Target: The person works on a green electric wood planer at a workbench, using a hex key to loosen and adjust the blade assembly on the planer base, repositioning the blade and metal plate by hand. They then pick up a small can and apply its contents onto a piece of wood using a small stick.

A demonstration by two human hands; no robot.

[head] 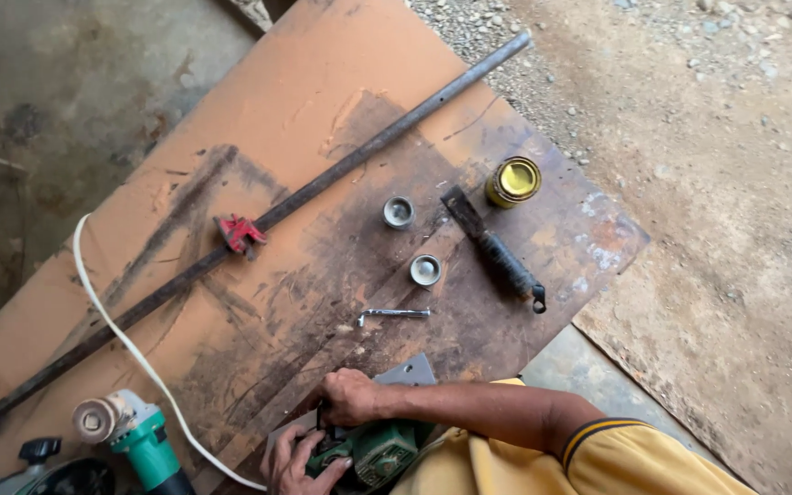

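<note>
My left hand (291,463) and my right hand (350,396) are both closed on a small green power tool (376,451) at the near edge of a rusty steel sheet (323,110). The right forearm reaches in from the right, out of a yellow sleeve. The left hand grips the tool's left end from below. The right hand presses on its top, next to a black part. A grey metal plate (407,371) lies partly under the tool and my hands.
A long steel rod (341,170) crosses the sheet diagonally, with a red clamp (240,231) on it. Nearby lie two small metal cups (399,212) (425,269), a yellow tin (513,181), a black-handled scraper (492,247) and a small bent key (394,313). A green angle grinder (135,435) with white cord (130,348) sits near left. Gravel lies right.
</note>
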